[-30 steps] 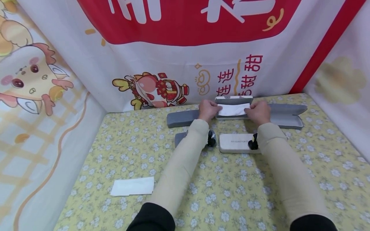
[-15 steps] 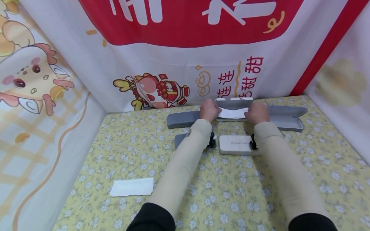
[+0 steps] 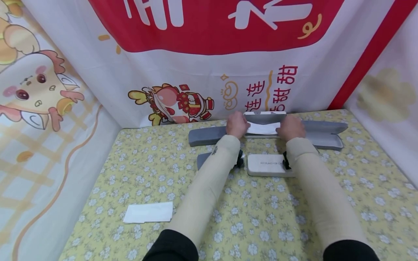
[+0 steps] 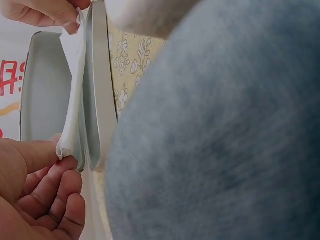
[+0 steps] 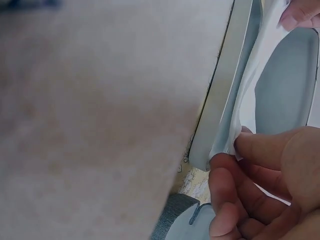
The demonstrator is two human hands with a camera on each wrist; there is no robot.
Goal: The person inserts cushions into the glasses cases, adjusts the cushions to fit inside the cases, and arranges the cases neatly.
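Both hands have drawn slightly closer together since a second ago, and the folded white cloth (image 3: 263, 128) between them, flatter then, now bows a little along its length. It is stretched across the open pale case (image 3: 265, 119), in front of the raised lid; whether its underside touches the grey lining cannot be made out, since it covers most of the base. The left hand (image 3: 237, 125) pinches one end with thumb and fingers clamped on the fabric; the right hand (image 3: 291, 128) pinches the other end the same way. In each wrist view a large blurred shape hides much of the frame, and the far hand is cut off at the edge. To the left, a long grey case (image 3: 206, 135) looks closed, its right end hidden behind the left hand. To the right, an open grey case (image 3: 326, 142) shows a pale grey lining, its near end partly hidden by the right hand and sleeve. Nearer, the left sleeve (image 3: 209, 194) covers most of another grey case (image 3: 203, 158), while a closed white case (image 3: 265, 165) carries lettering too small to read, its right end behind the right wrist. A second white cloth (image 3: 148, 212) lies flat on the flowered surface (image 3: 248, 221).
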